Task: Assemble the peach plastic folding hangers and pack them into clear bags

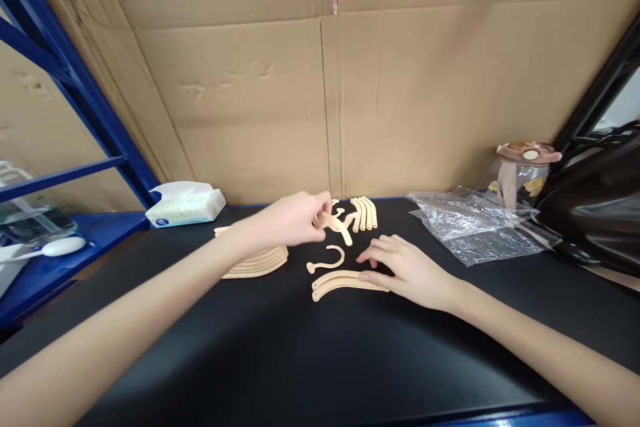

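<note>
My left hand (303, 219) is closed in a pinch on a small beige branched hanger piece (342, 229), held above the black table. My right hand (407, 270) is open, fingers bent and apart, its thumb over the right end of two curved hanger arms (335, 280) lying side by side. Just behind these arms lies a loose beige hanger hook (327, 261) with a round base. A stack of curved hanger arms (257, 263) is partly hidden under my left forearm. Farther back, several more hanger arms (365, 213) lie in a row.
A tissue box (185, 205) stands at the back left, against a cardboard wall (240, 100). Crumpled clear plastic bags (465, 227) lie at the right, with a lidded drinking bottle (525, 177) behind them. A blue metal frame (95, 107) borders the left side.
</note>
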`<state>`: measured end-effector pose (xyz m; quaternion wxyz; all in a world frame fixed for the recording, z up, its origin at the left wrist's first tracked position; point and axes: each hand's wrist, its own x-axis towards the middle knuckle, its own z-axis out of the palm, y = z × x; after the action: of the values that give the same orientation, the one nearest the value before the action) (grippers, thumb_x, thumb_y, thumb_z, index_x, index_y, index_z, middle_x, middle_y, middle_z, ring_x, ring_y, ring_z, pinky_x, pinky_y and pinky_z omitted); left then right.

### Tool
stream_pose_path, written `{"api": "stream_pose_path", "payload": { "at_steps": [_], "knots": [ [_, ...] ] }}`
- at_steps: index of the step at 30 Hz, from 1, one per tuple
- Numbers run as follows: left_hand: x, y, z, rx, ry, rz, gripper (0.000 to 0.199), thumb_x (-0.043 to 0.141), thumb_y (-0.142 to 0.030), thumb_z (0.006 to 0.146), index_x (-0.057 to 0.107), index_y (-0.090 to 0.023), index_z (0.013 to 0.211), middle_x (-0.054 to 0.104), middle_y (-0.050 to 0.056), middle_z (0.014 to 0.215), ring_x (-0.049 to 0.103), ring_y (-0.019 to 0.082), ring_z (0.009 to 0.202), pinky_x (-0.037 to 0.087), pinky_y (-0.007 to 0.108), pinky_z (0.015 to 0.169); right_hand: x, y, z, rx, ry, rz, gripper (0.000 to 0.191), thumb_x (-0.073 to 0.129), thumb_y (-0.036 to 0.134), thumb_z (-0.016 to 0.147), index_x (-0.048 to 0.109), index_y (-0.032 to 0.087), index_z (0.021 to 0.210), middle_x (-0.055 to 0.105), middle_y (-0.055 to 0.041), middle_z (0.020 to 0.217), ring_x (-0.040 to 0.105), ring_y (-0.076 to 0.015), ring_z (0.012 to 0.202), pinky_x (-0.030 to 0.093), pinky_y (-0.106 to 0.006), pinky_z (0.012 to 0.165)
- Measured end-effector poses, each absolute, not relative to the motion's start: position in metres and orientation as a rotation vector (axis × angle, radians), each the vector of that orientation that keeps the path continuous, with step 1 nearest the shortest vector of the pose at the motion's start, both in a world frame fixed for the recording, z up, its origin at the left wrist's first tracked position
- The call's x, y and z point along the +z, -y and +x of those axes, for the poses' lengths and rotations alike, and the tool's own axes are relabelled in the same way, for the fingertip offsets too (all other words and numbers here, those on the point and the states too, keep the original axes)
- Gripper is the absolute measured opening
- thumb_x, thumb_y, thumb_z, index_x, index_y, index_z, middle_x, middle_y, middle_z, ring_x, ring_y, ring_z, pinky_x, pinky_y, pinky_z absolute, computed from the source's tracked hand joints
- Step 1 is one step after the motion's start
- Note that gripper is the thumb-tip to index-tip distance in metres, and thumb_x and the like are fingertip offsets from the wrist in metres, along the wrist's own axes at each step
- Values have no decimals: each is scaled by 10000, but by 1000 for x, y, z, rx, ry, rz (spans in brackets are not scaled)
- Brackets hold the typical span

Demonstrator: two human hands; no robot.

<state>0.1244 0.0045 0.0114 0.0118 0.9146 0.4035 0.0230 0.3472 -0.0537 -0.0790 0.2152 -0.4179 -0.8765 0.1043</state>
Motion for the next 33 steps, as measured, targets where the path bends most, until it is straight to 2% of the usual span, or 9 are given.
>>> {"api": "stream_pose_path", "payload": {
  "at_steps": [4,6,9,12,15,20,27,30,33],
  "knots": [
    [-14,27,121,310,-1161,2743,291,487,-111,729,477,-210,1003,598,-59,687,540,123,579,346,220,531,-83,55,343,717,2100,-1120,464,551,463,866,452,238,1260,610,-5,860,562,-170,819,444,-318,757],
    [-26,37,117,345,-1161,2719,309,476,-111,755,472,-220,1044,589,-61,693,525,119,563,340,218,518,-84,57,340,883,2026,-1004,388,560,421,870,508,242,1210,617,0,874,565,-153,819,449,-297,765],
    [-37,45,113,379,-1144,2699,308,478,-107,773,465,-232,1054,578,-63,712,507,110,545,327,212,497,-84,59,334,987,1977,-931,219,562,386,873,641,225,999,636,-6,907,571,-146,833,442,-276,765],
    [-46,49,110,443,-1119,2678,272,502,-109,782,466,-229,1023,543,-71,685,462,90,493,314,203,477,-82,59,332,1035,1907,-933,186,605,375,844,665,206,894,644,-4,874,576,-143,811,440,-268,749],
    [-55,49,108,515,-1065,2623,138,524,-175,828,451,-217,937,492,-84,634,436,81,471,330,198,478,-83,56,334,1051,1840,-941,187,626,376,826,659,196,868,639,-3,840,574,-142,786,438,-270,737],
    [-65,45,98,559,-1009,2624,29,482,-216,892,472,-217,920,553,-51,731,500,91,555,372,200,514,-83,49,338,1081,1730,-942,201,624,390,817,640,190,832,605,0,811,558,-136,764,433,-273,734],
    [-63,46,94,536,-932,2786,216,346,-217,938,440,-227,1132,572,46,1094,602,124,734,456,244,629,-82,46,343,1072,1653,-977,193,572,368,848,569,188,778,491,32,663,475,-117,659,402,-270,690],
    [-63,48,95,510,-1019,2773,310,389,-170,862,362,-230,1164,591,31,1056,608,129,689,437,235,563,-84,45,344,1065,1663,-1002,206,538,375,867,557,187,783,497,28,650,484,-126,663,396,-287,712],
    [-65,49,95,520,-1048,2811,300,378,-134,800,342,-209,1088,602,17,925,602,147,646,414,240,526,-84,44,345,1118,1621,-1007,233,520,399,865,547,183,781,500,19,660,495,-134,661,407,-304,716]
  ]
}}
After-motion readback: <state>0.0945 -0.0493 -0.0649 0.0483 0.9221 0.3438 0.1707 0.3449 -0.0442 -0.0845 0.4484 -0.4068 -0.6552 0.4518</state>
